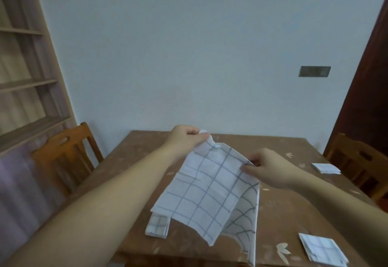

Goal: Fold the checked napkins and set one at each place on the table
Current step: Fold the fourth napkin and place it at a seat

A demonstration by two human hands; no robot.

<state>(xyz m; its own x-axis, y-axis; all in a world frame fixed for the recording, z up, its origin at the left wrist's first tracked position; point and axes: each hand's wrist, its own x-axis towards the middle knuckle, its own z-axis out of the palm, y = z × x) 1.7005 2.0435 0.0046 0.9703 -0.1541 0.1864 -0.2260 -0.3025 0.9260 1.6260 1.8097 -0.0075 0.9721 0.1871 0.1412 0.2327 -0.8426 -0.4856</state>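
Note:
A white checked napkin (206,191) hangs above the brown table (130,174), folded over so a second layer shows at its right side. My left hand (186,137) pinches its upper far corner. My right hand (266,167) pinches its right edge. Its lower end droops to the table's near edge. A folded napkin (157,225) lies on the table, partly under the held one. Another folded napkin (322,250) lies at the near right, and a third (326,168) at the far right edge.
A wooden chair (65,157) stands at the table's left side and another chair (363,161) at its right. A shelf unit (25,67) fills the left wall. A dark door (369,90) is at the right.

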